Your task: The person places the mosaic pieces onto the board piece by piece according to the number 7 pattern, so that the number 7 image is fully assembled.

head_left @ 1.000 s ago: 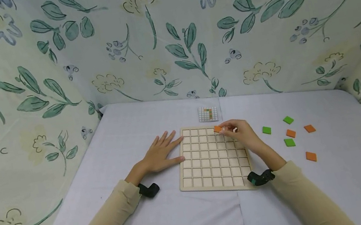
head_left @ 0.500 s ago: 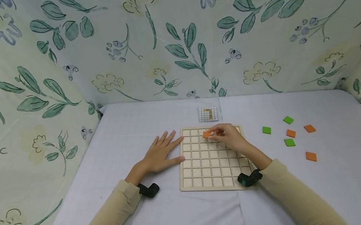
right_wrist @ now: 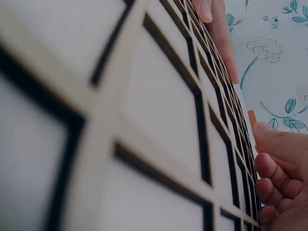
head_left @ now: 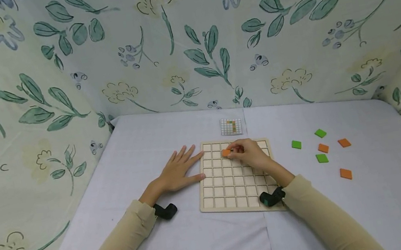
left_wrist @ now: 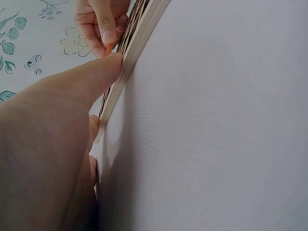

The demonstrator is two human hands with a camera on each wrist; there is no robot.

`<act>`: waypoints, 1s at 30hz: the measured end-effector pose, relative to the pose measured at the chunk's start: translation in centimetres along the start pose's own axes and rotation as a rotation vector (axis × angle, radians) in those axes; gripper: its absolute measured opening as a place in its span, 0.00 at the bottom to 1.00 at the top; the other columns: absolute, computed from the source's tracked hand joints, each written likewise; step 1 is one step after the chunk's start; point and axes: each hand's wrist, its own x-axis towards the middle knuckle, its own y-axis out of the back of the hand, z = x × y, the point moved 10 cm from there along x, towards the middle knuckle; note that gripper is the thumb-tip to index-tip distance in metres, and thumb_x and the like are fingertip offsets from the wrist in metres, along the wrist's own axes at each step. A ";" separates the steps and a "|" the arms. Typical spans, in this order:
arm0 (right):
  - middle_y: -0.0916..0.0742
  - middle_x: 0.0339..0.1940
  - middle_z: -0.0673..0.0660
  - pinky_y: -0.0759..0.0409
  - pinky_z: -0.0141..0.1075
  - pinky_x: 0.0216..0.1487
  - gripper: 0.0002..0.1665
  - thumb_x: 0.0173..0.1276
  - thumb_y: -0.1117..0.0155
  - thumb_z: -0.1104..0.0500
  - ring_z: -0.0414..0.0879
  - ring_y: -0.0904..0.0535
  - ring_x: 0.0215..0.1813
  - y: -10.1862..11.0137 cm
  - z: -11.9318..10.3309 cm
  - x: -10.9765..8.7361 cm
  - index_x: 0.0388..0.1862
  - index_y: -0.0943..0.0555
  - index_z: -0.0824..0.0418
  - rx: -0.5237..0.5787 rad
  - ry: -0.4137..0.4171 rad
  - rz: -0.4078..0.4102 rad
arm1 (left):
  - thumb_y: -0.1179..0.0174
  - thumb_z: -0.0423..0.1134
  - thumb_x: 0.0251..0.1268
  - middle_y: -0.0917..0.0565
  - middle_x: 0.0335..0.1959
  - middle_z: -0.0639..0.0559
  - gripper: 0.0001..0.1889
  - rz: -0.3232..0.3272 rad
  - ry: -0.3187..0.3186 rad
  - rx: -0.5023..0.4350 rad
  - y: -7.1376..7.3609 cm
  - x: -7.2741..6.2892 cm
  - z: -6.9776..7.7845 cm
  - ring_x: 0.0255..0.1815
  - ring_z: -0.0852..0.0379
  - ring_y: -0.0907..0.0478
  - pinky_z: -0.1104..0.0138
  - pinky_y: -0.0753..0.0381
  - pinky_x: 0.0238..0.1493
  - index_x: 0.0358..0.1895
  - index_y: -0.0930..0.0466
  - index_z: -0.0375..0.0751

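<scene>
My right hand (head_left: 249, 153) pinches an orange square tile (head_left: 226, 152) over the upper left part of a wooden grid board (head_left: 231, 204). In the right wrist view the orange tile (right_wrist: 252, 118) stands tilted between thumb and fingers, near the board's surface; whether it touches the board I cannot tell. Spread out beside the board, my left hand (head_left: 177, 174) touches its left edge with thumb and fingertips. The left wrist view shows the thumb (left_wrist: 103, 72) against the board's wooden rim (left_wrist: 139, 45).
Right of the board lie loose green tiles, one of them a near green tile (head_left: 322, 158), and loose orange tiles such as an orange tile (head_left: 346, 173). Behind the board sits a small card with a coloured grid pattern (head_left: 230, 126). A floral cloth (head_left: 175, 67) hangs behind the table.
My right hand has carried the orange tile leftward and slightly nearer, from the board's far edge to its upper left part. The left hand has stayed in place.
</scene>
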 end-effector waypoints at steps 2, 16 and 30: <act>0.20 0.28 0.55 0.31 0.33 0.28 0.16 0.69 0.32 0.63 0.46 0.30 0.28 0.0 -0.1 0.0 0.52 0.16 0.69 -0.004 0.000 -0.001 | 0.57 0.74 0.67 0.59 0.82 0.49 0.43 -0.001 0.000 -0.008 0.0 0.0 0.1 0.81 0.44 0.69 0.47 0.71 0.76 0.81 0.53 0.61; 0.19 0.29 0.54 0.34 0.34 0.29 0.14 0.67 0.31 0.64 0.46 0.32 0.27 -0.1 -0.2 0.1 0.50 0.15 0.68 -0.053 0.041 0.014 | 0.57 0.74 0.67 0.60 0.82 0.50 0.44 -0.005 0.012 -0.005 -0.1 0.1 0.0 0.81 0.45 0.70 0.47 0.71 0.76 0.81 0.54 0.62; 0.16 0.30 0.55 0.28 0.32 0.28 0.20 0.66 0.29 0.63 0.45 0.26 0.30 0.8 0.5 0.0 0.55 0.16 0.70 0.049 -0.016 0.027 | 0.56 0.74 0.67 0.59 0.82 0.50 0.44 -0.002 0.008 -0.011 -0.1 0.1 0.0 0.81 0.45 0.70 0.47 0.71 0.76 0.81 0.53 0.62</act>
